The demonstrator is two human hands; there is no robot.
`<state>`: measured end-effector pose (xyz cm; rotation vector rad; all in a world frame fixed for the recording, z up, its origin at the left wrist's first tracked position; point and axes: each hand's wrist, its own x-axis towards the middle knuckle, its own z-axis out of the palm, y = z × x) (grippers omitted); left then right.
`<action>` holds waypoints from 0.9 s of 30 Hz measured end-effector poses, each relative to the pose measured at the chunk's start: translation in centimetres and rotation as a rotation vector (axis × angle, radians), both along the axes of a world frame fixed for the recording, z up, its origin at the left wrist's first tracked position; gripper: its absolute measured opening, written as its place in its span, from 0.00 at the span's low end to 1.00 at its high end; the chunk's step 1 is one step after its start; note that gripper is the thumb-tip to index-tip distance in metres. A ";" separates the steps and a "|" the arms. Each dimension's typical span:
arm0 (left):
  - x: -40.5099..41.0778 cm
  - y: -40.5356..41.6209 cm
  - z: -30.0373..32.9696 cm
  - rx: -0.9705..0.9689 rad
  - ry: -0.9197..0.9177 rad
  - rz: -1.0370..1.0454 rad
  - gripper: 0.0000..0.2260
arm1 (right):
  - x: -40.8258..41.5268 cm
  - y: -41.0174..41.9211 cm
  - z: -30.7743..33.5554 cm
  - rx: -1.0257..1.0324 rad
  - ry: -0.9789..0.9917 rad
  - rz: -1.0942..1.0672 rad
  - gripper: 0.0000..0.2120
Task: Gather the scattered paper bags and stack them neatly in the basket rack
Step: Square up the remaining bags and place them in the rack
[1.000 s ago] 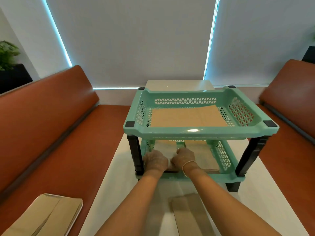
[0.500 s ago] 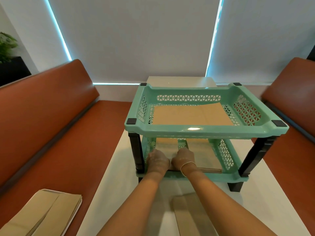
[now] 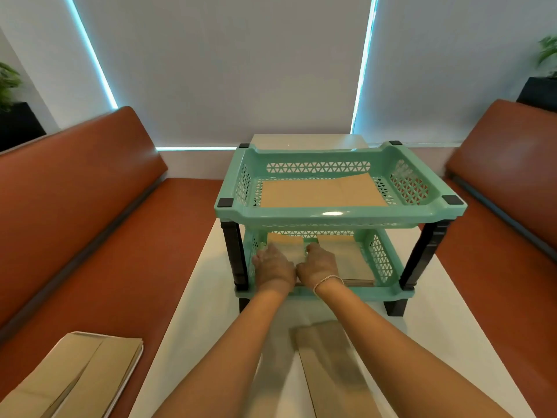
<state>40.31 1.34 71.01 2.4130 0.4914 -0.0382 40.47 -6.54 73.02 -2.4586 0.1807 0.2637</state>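
The mint-green two-tier basket rack [image 3: 337, 214] stands on the white table [image 3: 196, 312]. Flat brown paper bags [image 3: 319, 193] lie in its upper tier. In the lower tier, one pile of bags [image 3: 284, 241] lies at the left and another [image 3: 346, 256] at the right. My left hand [image 3: 272, 263] and my right hand [image 3: 319, 263] reach in side by side and rest on the left pile, fingers pointing inward. One more paper bag [image 3: 328, 366] lies on the table between my forearms.
A stack of paper bags [image 3: 75, 378] lies on the red-brown bench seat [image 3: 120, 267] at the lower left. A second bench [image 3: 512, 176] runs along the right. Black rack legs [image 3: 232, 254] flank the lower tier's opening. Potted plants stand in both far corners.
Both hands have stayed on the left pile in the lower tier and slid slightly further in. The view has shifted a little; the rack has stayed put.
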 end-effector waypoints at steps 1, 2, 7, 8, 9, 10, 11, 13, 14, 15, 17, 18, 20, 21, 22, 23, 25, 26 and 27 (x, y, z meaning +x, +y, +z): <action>-0.5 -0.2 0.2 -0.021 -0.052 -0.002 0.19 | -0.8 -0.4 0.5 0.009 -0.021 0.002 0.22; -1.1 -0.4 0.3 -0.047 -0.117 -0.006 0.18 | -1.7 -0.8 0.8 0.011 -0.051 0.009 0.22; -5.7 -1.3 -0.3 -0.154 -0.449 -0.078 0.13 | -7.9 -3.2 -0.9 -0.100 -0.173 0.021 0.17; -6.6 -1.5 -0.4 -0.176 -0.472 -0.082 0.13 | -9.1 -3.7 -1.5 -0.144 -0.130 0.010 0.18; -7.4 -1.7 -0.6 -0.198 -0.486 -0.090 0.12 | -10.1 -4.3 -2.1 -0.187 -0.069 0.004 0.21; -8.1 -1.8 -0.8 -0.214 -0.493 -0.106 0.12 | -11.0 -4.8 -2.8 -0.226 0.003 0.000 0.24; -8.7 -1.8 -1.1 -0.226 -0.494 -0.124 0.12 | -11.9 -5.2 -3.5 -0.263 0.082 -0.002 0.30; -9.8 -1.7 -1.7 -0.237 -0.489 -0.155 0.11 | -13.4 -5.7 -4.6 -0.324 0.225 -0.016 0.40; -10.2 -1.6 -2.1 -0.239 -0.482 -0.166 0.11 | -14.0 -5.7 -5.1 -0.340 0.276 -0.034 0.44; -10.6 -1.6 -2.4 -0.240 -0.470 -0.174 0.11 | -14.5 -5.8 -5.5 -0.341 0.308 -0.060 0.46; -11.5 -1.3 -2.9 -0.236 -0.430 -0.181 0.10 | -14.9 -5.7 -6.1 -0.310 0.337 -0.120 0.48; -12.0 -1.2 -3.1 -0.231 -0.411 -0.183 0.10 | -15.0 -5.7 -6.2 -0.292 0.350 -0.143 0.49; -12.8 -0.9 -3.4 -0.227 -0.380 -0.176 0.11 | -15.0 -5.6 -6.3 -0.254 0.386 -0.173 0.51; -13.1 -0.7 -3.6 -0.229 -0.366 -0.171 0.11 | -15.0 -5.6 -6.3 -0.233 0.403 -0.188 0.50; -13.4 -0.5 -3.7 -0.234 -0.349 -0.168 0.11 | -15.1 -5.5 -6.3 -0.218 0.417 -0.200 0.50; -13.7 -0.3 -3.8 -0.238 -0.326 -0.167 0.12 | -15.1 -5.4 -6.3 -0.211 0.424 -0.204 0.49; -14.1 0.0 -4.0 -0.232 -0.268 -0.183 0.15 | -15.3 -5.3 -6.4 -0.212 0.423 -0.187 0.45; -14.3 0.3 -4.2 -0.226 -0.236 -0.197 0.17 | -15.4 -5.3 -6.5 -0.213 0.427 -0.164 0.42; -14.4 0.5 -4.4 -0.217 -0.202 -0.213 0.20 | -15.6 -5.2 -6.5 -0.214 0.430 -0.138 0.40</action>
